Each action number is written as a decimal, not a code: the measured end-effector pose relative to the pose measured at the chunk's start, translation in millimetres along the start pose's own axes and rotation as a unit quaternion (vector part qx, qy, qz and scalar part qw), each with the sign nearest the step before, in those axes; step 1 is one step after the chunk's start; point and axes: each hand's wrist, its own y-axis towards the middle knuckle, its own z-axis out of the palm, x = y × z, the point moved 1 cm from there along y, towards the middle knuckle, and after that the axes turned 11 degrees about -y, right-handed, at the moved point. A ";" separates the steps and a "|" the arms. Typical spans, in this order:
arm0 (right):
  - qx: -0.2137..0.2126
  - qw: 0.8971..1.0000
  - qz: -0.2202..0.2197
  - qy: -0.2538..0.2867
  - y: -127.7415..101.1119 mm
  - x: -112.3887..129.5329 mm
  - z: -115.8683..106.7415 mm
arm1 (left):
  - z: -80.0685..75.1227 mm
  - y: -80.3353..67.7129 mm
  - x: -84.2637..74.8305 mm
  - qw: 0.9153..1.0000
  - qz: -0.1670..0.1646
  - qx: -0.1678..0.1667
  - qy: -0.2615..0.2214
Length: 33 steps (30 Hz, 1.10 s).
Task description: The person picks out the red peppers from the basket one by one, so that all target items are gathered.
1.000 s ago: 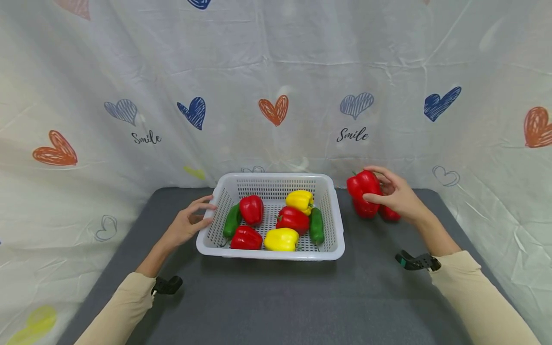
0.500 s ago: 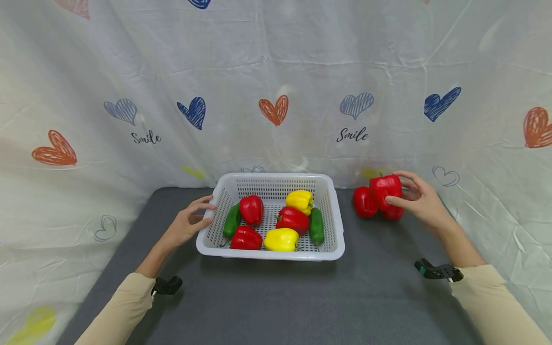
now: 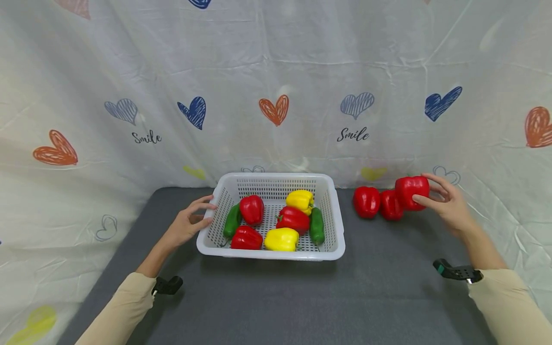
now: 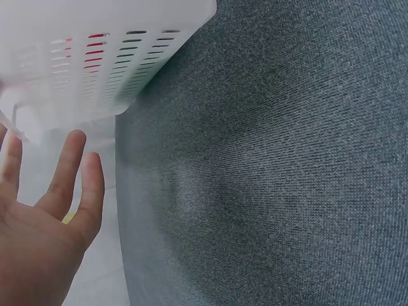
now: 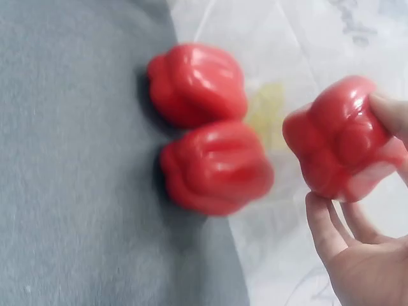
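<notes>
My right hand (image 3: 450,208) holds a red bell pepper (image 3: 410,192) between thumb and fingers at the far right of the table. In the right wrist view the lobed end of this pepper (image 5: 341,137) shows, raised off the dark cloth. Just left of it, two more red bell peppers, one (image 3: 366,202) and another (image 3: 391,206), lie side by side on the cloth. My left hand (image 3: 183,225) is at the left side of a white plastic basket (image 3: 271,255), fingertips right at the rim. The fingers (image 4: 64,175) look loosely spread in the left wrist view.
Inside the basket lie several red peppers (image 3: 251,210), two yellow bell peppers (image 3: 281,239) and two long green peppers (image 3: 316,226). A dark grey cloth (image 3: 276,302) covers the table. Behind it hangs a white curtain (image 3: 233,57) printed with hearts.
The right hand has moved right with the held red bell pepper, from beside the basket past the other two. The left hand and basket have stayed put.
</notes>
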 end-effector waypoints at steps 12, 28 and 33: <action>-0.001 0.997 0.080 -0.012 -6.3 -21.5 -28.9 | 1.4 -0.1 -1.2 1.000 -0.006 -0.004 -0.008; 0.021 0.992 0.112 -0.059 -5.5 -53.9 -35.2 | 2.7 -0.3 -1.5 1.000 0.003 0.003 -0.014; 0.028 0.992 0.114 -0.038 -3.6 -63.7 -34.3 | 3.0 -1.1 -3.1 1.000 0.001 0.000 -0.015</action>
